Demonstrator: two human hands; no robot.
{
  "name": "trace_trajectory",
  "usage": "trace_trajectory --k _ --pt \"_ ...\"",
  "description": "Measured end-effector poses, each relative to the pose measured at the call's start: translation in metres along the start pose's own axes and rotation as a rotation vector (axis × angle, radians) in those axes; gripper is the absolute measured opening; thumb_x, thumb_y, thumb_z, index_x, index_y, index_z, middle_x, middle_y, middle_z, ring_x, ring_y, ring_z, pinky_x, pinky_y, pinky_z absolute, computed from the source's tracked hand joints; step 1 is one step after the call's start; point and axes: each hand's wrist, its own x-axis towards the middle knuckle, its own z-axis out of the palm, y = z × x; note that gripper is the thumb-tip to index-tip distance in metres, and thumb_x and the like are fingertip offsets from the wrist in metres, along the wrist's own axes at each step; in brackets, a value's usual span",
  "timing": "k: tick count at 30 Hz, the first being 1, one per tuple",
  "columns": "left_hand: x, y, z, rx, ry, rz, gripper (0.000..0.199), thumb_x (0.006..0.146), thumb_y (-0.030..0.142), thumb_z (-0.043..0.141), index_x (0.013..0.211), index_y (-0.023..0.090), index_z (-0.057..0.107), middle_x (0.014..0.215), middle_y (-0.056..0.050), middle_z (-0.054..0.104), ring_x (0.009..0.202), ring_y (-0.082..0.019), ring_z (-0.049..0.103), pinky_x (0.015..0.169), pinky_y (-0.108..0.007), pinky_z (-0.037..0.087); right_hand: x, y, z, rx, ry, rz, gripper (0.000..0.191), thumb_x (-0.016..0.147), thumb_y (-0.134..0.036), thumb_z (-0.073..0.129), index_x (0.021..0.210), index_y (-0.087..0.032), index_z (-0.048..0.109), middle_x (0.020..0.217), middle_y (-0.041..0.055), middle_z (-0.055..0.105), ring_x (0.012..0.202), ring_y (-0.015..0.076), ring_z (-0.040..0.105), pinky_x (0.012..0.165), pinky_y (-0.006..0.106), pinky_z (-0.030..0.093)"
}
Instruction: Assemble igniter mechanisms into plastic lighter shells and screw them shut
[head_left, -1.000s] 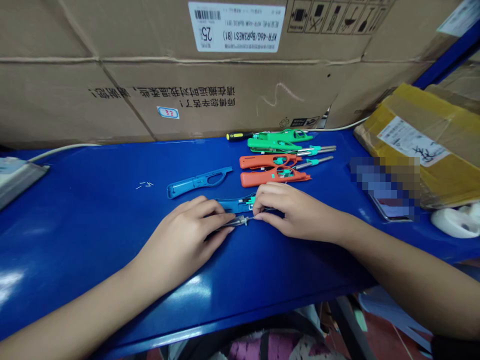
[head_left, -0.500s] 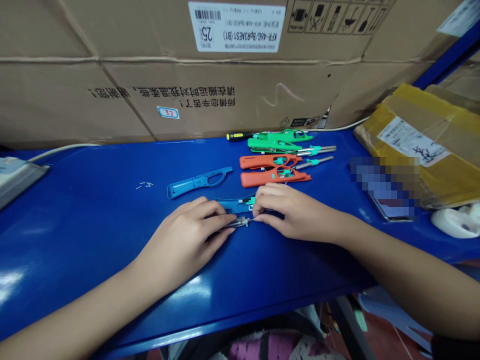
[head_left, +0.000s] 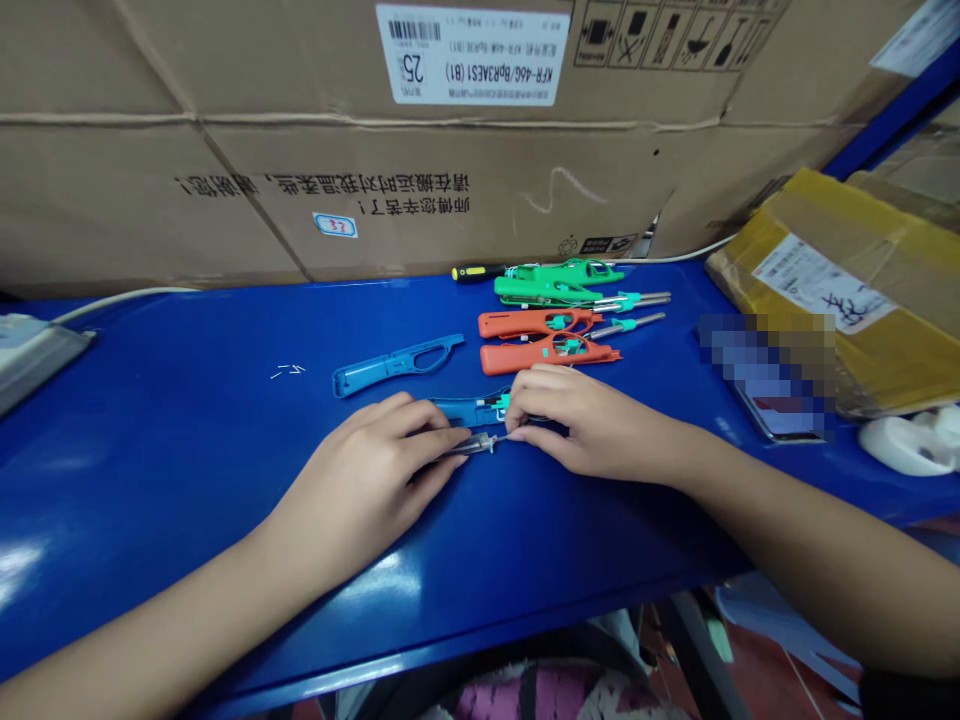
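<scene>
Thumb and fingers of my left hand (head_left: 382, 455) are closed on a clear lighter fuel tank (head_left: 475, 444), whose nozzle end points right. My right hand (head_left: 574, 420) pinches a thin pale tube (head_left: 503, 437) at that nozzle; the fingertips hide its far end. Just behind the tank lies a blue lighter half-shell (head_left: 463, 410) with teal and white parts in it, partly covered by both hands. Another blue half-shell (head_left: 401, 365), its hollow side up, lies farther back. Orange lighter casings (head_left: 547, 353) and green lighter casings (head_left: 551, 288) are stacked behind my right hand.
A yellow-and-black screwdriver (head_left: 476, 272) lies by the cardboard box (head_left: 247, 220) at the back. Several small white pins (head_left: 289, 370) are on the blue table (head_left: 187, 430). On the right are a phone (head_left: 772, 390), a taped package (head_left: 847, 290) and a white object (head_left: 907, 445).
Hardly anything differs. The whole view has shifted very slightly, and both hands keep their grip at the tank and tube.
</scene>
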Motion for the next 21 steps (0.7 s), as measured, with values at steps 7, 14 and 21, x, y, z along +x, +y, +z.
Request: trace_trajectory --k 7,14,21 --pt "-0.0002 0.0003 -0.0004 0.004 -0.001 -0.001 0.023 0.099 0.027 0.058 0.115 0.022 0.073 0.096 -0.005 0.068 0.086 -0.021 0.061 0.078 -0.038 0.054 0.0001 -0.0010 -0.0003 0.001 -0.013 0.008 0.006 0.096 -0.015 0.059 0.092 -0.018 0.063 0.097 0.0042 0.063 0.094 0.0179 0.057 0.089 0.035 0.044" --pt "0.0005 0.0005 -0.0011 0.012 -0.006 -0.005 0.023 0.099 0.028 0.058 0.116 0.022 0.073 0.097 -0.006 0.068 0.087 -0.021 0.061 0.078 -0.037 0.054 0.0000 -0.0004 -0.0002 0.003 -0.009 -0.003 0.006 0.096 -0.016 0.059 0.092 -0.018 0.063 0.096 0.0040 0.062 0.094 0.0176 0.056 0.089 0.035 0.044" --pt "-0.0014 0.0000 -0.0014 0.002 -0.016 -0.007 0.023 0.099 0.027 0.057 0.116 0.022 0.073 0.097 -0.006 0.068 0.088 -0.021 0.062 0.079 -0.038 0.054 -0.0001 -0.0012 -0.0018 -0.001 -0.015 0.007 0.007 0.097 -0.016 0.058 0.092 -0.019 0.062 0.097 0.0045 0.063 0.094 0.0182 0.057 0.089 0.035 0.044"
